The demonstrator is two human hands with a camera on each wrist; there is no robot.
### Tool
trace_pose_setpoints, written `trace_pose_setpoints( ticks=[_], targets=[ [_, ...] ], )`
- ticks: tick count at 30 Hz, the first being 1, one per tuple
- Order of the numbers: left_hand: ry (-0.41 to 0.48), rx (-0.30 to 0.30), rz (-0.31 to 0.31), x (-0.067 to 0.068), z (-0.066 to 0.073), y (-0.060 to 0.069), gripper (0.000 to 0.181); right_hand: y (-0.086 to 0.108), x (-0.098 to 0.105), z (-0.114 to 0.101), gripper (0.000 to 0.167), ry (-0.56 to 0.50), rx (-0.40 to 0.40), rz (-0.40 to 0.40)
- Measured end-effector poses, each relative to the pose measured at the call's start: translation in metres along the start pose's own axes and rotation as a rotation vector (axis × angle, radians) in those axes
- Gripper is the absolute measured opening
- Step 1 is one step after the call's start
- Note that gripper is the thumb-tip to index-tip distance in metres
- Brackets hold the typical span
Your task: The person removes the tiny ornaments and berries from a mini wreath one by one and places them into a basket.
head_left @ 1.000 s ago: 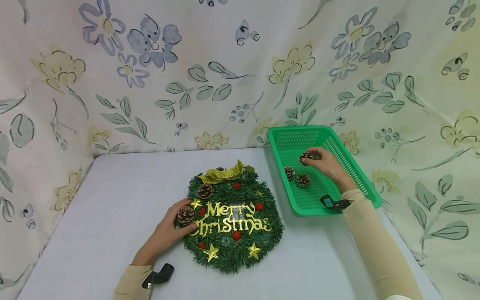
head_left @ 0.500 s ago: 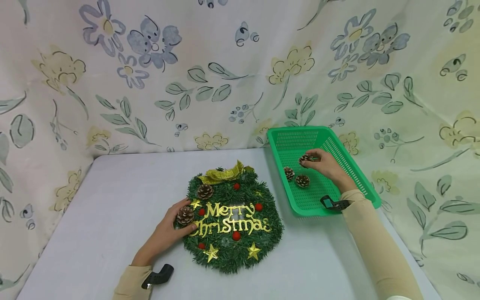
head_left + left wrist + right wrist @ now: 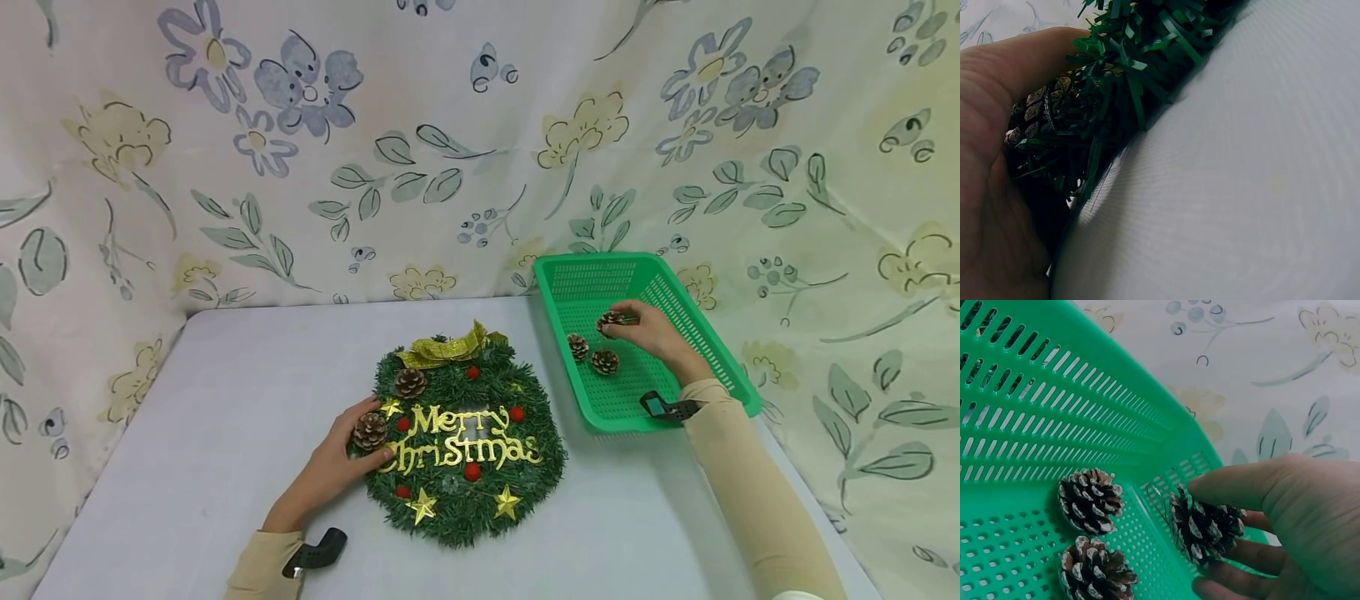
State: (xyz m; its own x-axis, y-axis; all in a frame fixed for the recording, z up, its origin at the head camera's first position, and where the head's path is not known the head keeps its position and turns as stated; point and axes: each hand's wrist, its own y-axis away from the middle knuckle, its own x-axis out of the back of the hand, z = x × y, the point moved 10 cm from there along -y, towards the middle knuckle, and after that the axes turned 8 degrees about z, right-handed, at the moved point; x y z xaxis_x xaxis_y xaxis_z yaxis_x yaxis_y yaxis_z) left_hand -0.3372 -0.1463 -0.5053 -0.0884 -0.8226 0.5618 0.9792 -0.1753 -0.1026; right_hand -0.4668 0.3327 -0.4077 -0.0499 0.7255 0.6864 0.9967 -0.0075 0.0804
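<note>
A green tinsel wreath [image 3: 450, 525] lies on the white table, with gold "Merry Christmas" lettering, gold stars, red balls and a gold bow. My left hand [image 3: 330, 462] grips its left edge, thumb over the front in the left wrist view, around a pine cone [image 3: 371, 431] fixed there. Another pine cone [image 3: 409, 382] sits above it on the wreath. Over the green basket [image 3: 716, 342], my right hand [image 3: 656, 333] pinches a loose pine cone [image 3: 1200, 525] between thumb and fingers. Two more pine cones, one nearer the side [image 3: 577, 347] and one beside it [image 3: 604, 362], lie in the basket.
A floral cloth [image 3: 450, 208] hangs behind the table and along its sides. The basket has slotted walls and stands at the table's right back corner, apart from the wreath. Bare white tabletop [image 3: 247, 392] stretches left of the wreath.
My right hand has shifted very slightly toward me with the pine cone held in it. The left hand and the wreath look still.
</note>
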Motion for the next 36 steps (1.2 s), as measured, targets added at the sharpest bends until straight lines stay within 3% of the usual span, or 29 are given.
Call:
trace_pose_setpoints(
  ticks=[21,36],
  targets=[
    [0.007,0.010,0.000,0.000,0.002,0.000,0.079,0.002,0.001,-0.001,0.062,-0.005,0.009,-0.011],
    [0.001,0.003,0.001,0.000,0.000,0.000,0.079,0.012,0.010,-0.027,0.054,-0.007,0.081,0.044]
  ],
)
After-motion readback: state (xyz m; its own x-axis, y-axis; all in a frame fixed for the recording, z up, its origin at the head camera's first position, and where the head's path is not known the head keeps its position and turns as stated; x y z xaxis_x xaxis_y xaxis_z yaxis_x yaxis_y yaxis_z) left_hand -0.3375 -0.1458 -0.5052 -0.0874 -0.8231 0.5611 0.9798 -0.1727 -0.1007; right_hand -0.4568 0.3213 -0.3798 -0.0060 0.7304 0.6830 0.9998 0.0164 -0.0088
